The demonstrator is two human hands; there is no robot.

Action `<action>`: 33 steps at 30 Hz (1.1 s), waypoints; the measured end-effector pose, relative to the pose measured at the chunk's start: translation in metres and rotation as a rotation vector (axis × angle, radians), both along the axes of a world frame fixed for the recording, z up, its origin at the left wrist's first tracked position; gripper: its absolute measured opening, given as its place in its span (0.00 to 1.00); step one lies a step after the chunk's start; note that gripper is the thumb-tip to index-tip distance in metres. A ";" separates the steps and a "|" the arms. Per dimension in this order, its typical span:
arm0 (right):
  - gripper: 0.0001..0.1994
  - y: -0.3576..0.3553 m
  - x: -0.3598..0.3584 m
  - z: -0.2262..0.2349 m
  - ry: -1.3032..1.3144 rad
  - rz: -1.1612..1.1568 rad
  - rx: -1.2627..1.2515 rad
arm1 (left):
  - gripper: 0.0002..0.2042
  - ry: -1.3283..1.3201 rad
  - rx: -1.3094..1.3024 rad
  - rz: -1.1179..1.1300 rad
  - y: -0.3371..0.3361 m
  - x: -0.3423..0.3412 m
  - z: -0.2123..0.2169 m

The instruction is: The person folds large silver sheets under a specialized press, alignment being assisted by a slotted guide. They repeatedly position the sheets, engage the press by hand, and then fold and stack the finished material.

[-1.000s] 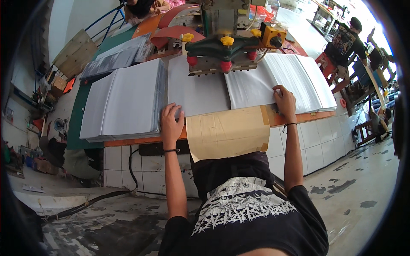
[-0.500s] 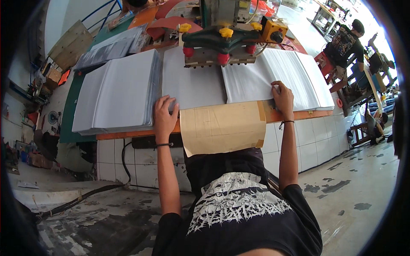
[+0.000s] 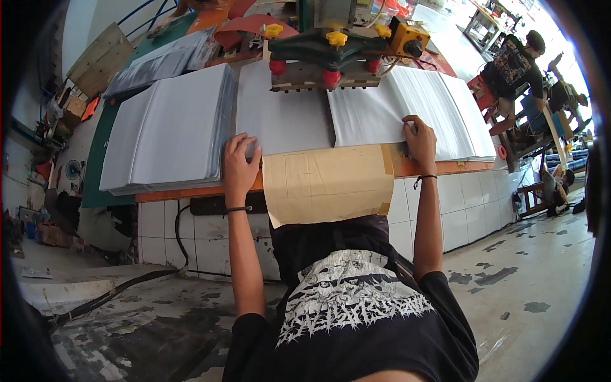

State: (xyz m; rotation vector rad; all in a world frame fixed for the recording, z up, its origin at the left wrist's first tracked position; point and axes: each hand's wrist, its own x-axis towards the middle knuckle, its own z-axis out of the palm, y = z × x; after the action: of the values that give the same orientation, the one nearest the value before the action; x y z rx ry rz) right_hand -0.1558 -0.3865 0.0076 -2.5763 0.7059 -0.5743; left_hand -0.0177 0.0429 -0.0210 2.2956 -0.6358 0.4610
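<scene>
Shift: our view had moved, the table (image 3: 175, 193) and press (image 3: 324, 60) sitting higher; our left hand (image 3: 240, 167) and right hand (image 3: 420, 141) kept their places.
White sheet (image 3: 280, 118): lay flat, partly below the press.
Left hand: loosely curled, fingers slightly apart, near the sheet's corner.
Right hand: bent fingertips on the right stack (image 3: 366, 118); we couldn't tell whether they pinched.
Brown card (image 3: 328, 184): sloped from table edge toward our lap.
Left stack (image 3: 184, 124): open-topped white pages.
Cardboard box (image 3: 56, 235): contents unclear.
Floor (image 3: 509, 286): grey, patchy.
Co-worker (image 3: 515, 70): seated, right.
</scene>
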 end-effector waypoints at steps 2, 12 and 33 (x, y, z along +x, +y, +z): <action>0.11 0.000 0.002 0.001 -0.032 0.000 0.006 | 0.13 0.015 -0.001 0.002 -0.001 0.002 0.000; 0.11 0.001 0.002 0.013 0.005 0.036 0.105 | 0.25 0.017 0.152 0.037 -0.007 -0.005 0.008; 0.17 0.054 0.027 0.005 -0.251 -0.054 0.490 | 0.29 0.252 0.053 0.026 -0.011 0.004 0.014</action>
State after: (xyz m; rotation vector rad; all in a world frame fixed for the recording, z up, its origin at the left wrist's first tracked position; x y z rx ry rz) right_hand -0.1286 -0.3328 0.0126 -1.9995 0.7254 -0.6367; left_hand -0.0136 0.0320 -0.0066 2.3639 -0.4984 0.1631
